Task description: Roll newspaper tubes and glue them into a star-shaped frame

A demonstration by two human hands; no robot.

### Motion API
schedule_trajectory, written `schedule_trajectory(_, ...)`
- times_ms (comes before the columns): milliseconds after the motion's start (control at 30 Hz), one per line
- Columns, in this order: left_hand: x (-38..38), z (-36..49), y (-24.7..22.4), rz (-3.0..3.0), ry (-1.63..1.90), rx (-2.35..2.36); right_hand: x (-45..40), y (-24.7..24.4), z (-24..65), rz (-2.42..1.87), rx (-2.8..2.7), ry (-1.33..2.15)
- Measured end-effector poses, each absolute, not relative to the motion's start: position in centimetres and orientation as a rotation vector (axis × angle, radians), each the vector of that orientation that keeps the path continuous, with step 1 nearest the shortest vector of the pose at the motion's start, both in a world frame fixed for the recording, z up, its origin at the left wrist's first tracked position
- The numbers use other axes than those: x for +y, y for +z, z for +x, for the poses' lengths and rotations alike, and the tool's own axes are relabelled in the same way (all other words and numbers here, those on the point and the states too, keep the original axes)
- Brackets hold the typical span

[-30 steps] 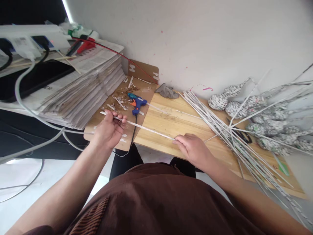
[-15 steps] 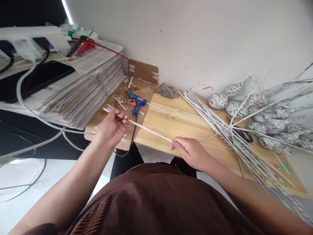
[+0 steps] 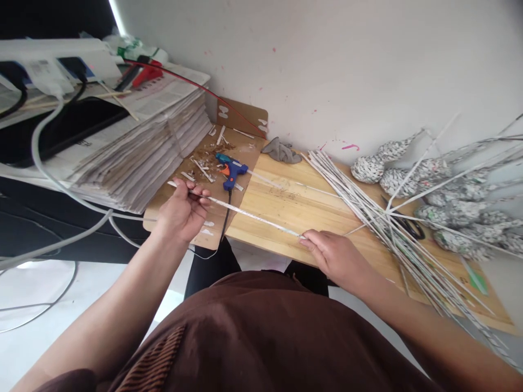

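A long thin rolled-paper stick (image 3: pixel 257 219) stretches between my two hands above the front edge of the wooden table (image 3: pixel 265 188). Near its left end, my left hand (image 3: pixel 184 209) is palm up, with thumb and fingers closed round it; a short end sticks out past the thumb. My right hand (image 3: pixel 333 251) pinches the stick further right, knuckles up. Just beyond my left hand lies a blue glue gun (image 3: pixel 232 170) on a brown board (image 3: pixel 163 218). To the right of my right hand is a bundle of similar paper sticks (image 3: pixel 347 188).
Woven paper gourd shapes (image 3: pixel 368 167) stand at the right, with sticks jutting out. Black-handled scissors (image 3: pixel 412 227) lie beneath the sticks. A grey cloth (image 3: pixel 281 150) rests by the wall. At left, stacked newspapers (image 3: pixel 163 147) carry a phone (image 3: pixel 69 125) and a power strip (image 3: pixel 73 51).
My right hand has slid rightward and slightly down, so the stretch of stick between my hands is longer. My left hand has shifted only slightly. The view has moved a little.
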State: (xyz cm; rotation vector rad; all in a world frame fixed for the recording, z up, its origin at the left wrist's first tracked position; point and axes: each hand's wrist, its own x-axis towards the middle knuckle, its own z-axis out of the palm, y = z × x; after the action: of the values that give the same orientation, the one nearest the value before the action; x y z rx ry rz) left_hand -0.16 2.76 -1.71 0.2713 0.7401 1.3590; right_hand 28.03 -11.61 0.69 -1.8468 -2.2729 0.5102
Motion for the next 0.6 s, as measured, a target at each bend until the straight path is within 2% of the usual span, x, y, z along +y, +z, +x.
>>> schedule_trajectory(67,2.8,-0.2,-1.6,0.276,1.352,0.731,-11.5,0.5,28.4,-1.818,-2.174,0.764)
schedule_trajectory(200,2.7,-0.3,-1.2,0.293,1.313,0.694,-11.2,0.7,28.9,-1.589,-1.734,1.634)
schedule_trajectory(267,2.7,-0.3,-1.1,0.293,1.304,0.684,-11.0,0.9,29.0,-1.467,-1.592,1.863)
schedule_trajectory(467,2.0,0.8,-0.9,0.319,1.28,0.727,-9.7,0.6,27.1,-1.438,-1.407,1.957)
schedule_trajectory(600,1.5,1.5,-0.6,0.333,1.261,0.735,-8.7,0.1,25.5,-1.396,-1.475,1.878)
